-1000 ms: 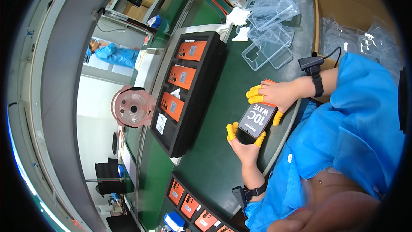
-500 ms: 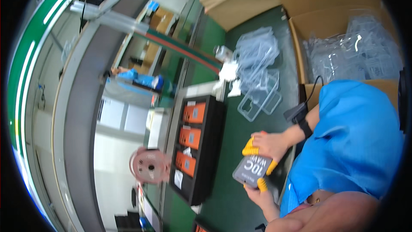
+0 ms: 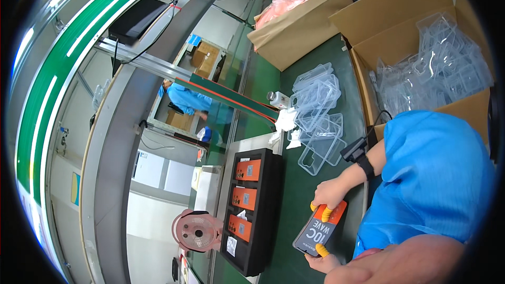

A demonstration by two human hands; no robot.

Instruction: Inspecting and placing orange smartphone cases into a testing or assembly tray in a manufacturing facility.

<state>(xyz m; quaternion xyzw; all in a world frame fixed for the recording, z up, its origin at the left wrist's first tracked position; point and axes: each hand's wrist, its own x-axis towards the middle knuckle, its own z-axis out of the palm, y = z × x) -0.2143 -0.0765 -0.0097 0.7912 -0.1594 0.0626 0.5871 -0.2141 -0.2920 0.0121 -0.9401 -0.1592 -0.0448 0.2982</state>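
A phone with a dark printed face and an orange end is held tilted between both my hands, above the green bench. My right hand, wearing yellow finger cots and a black wrist strap, grips its orange end. At the opposite, dark end my left hand pinches the edge, a yellow-tipped finger lying on the face. The fingers beneath are hidden. Across from my hands stands a black tray, where several orange phones with white labels sit in slots.
Several clear plastic phone cases are heaped beside white paper scraps and a small bottle. An open carton holds more clear cases. Another carton contains orange bags, with a co-worker's hand there. A pink fan stands past the tray.
My right hand has shifted to the phone's end, exposing its orange part. The view has swung, so the bench appears lower, and a co-worker's blue sleeves now show at the far carton.
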